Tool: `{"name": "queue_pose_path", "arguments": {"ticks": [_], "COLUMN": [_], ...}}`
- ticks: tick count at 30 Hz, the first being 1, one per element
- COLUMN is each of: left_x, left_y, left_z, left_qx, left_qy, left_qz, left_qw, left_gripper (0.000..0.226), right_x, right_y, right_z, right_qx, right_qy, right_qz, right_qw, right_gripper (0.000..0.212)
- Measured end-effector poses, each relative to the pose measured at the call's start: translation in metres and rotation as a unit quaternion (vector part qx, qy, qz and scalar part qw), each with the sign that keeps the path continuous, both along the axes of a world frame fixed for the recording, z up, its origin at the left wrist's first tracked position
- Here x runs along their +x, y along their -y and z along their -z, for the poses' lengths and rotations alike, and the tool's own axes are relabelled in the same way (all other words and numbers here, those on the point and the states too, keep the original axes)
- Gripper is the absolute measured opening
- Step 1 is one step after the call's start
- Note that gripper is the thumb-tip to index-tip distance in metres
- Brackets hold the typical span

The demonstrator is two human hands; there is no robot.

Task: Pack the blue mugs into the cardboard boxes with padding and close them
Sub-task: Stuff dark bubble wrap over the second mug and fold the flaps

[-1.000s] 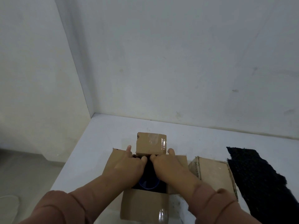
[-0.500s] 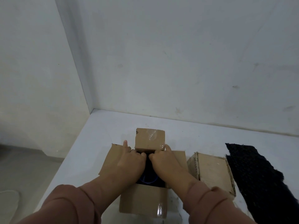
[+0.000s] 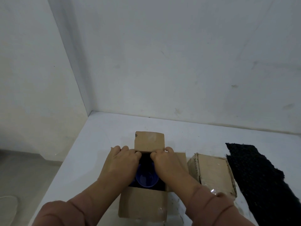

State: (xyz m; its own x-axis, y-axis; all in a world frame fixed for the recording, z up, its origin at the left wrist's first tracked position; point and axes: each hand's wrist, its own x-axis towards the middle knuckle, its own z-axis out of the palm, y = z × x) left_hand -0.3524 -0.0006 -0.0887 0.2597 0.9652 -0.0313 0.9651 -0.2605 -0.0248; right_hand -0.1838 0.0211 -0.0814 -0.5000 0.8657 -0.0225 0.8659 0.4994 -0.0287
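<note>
Cardboard fills the lower middle of the view: an open cardboard box sits on a white table, its four flaps spread outward. Both hands reach into its mouth from the near side, sleeves of a dusty pink colour covering the forearms.

Left hand lies over the left side of the opening, fingers curled down at the far edge of the box, just below the upright far flap. Right hand mirrors it on the right side, fingers also curled, knuckles nearly meeting those of the left hand. Both sets of fingertips are tucked into dark padding lining the inside of the box; whether they pinch it or only press on it cannot be told.

Between and just below the two hands, a blue mug stands upright inside the box, its round open rim facing up, dark padding around it.

Just beside the right hand, to its right, a second cardboard box rests closed on the table. Further right of that lies a loose sheet of black padding, rough-edged, flat on the table surface
</note>
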Motion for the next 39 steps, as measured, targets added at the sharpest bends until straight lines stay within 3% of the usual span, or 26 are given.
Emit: {"name": "queue_pose_path", "arguments": {"ticks": [6, 9, 13, 16, 18, 20, 23, 26, 28, 29, 32, 35, 37, 39], "left_x": [0.002, 0.000, 0.026, 0.083, 0.130, 0.178, 0.252, 0.319, 0.355, 0.370, 0.397, 0.409, 0.423, 0.429], "left_y": [-0.002, 0.001, 0.012, 0.018, 0.022, 0.026, 0.033, 0.039, 0.040, 0.038, 0.032, 0.023, 0.014, 0.014], "left_z": [0.002, -0.003, -0.025, -0.045, -0.051, -0.049, -0.038, -0.024, -0.013, -0.007, 0.000, 0.015, 0.018, 0.022], "left_qx": [-0.004, 0.022, 0.051, -0.021, -0.059, -0.081, -0.129, -0.199, -0.280, -0.345, -0.476, -0.453, -0.437, -0.420], "left_qy": [-0.025, 0.031, 0.171, 0.318, 0.355, 0.386, 0.405, 0.403, 0.385, 0.387, 0.457, 0.501, 0.524, 0.565], "left_qz": [-0.002, -0.041, -0.072, -0.059, -0.018, 0.018, 0.066, 0.101, 0.062, 0.011, -0.189, -0.266, -0.340, -0.350], "left_qw": [1.000, 0.998, 0.981, 0.946, 0.933, 0.919, 0.903, 0.888, 0.877, 0.855, 0.727, 0.688, 0.647, 0.618], "left_gripper": [0.029, 0.009, 0.022, 0.024, 0.025, 0.026, 0.026, 0.028, 0.029, 0.029, 0.013, 0.029, 0.020, 0.010], "right_x": [0.003, 0.013, 0.066, 0.131, 0.182, 0.236, 0.309, 0.355, 0.368, 0.371, 0.373, 0.375, 0.379, 0.382], "right_y": [0.001, -0.002, -0.001, 0.004, 0.008, 0.015, 0.028, 0.048, 0.060, 0.066, 0.072, 0.074, 0.073, 0.072], "right_z": [0.008, -0.001, -0.033, -0.048, -0.048, -0.041, -0.018, 0.010, 0.028, 0.035, 0.051, 0.059, 0.061, 0.061], "right_qx": [0.005, -0.035, -0.036, -0.043, -0.055, -0.085, -0.123, -0.167, -0.216, -0.233, -0.206, -0.158, -0.138, -0.133], "right_qy": [-0.035, -0.132, -0.338, -0.432, -0.459, -0.434, -0.286, -0.125, -0.090, -0.090, -0.084, -0.068, -0.081, -0.106], "right_qz": [0.005, 0.050, 0.172, 0.277, 0.335, 0.389, 0.460, 0.465, 0.443, 0.432, 0.397, 0.363, 0.355, 0.362], "right_qw": [0.999, 0.989, 0.925, 0.857, 0.821, 0.808, 0.831, 0.861, 0.865, 0.867, 0.891, 0.916, 0.921, 0.917], "right_gripper": [0.015, 0.026, 0.023, 0.019, 0.017, 0.016, 0.022, 0.031, 0.046, 0.054, 0.053, 0.029, 0.023, 0.023]}}
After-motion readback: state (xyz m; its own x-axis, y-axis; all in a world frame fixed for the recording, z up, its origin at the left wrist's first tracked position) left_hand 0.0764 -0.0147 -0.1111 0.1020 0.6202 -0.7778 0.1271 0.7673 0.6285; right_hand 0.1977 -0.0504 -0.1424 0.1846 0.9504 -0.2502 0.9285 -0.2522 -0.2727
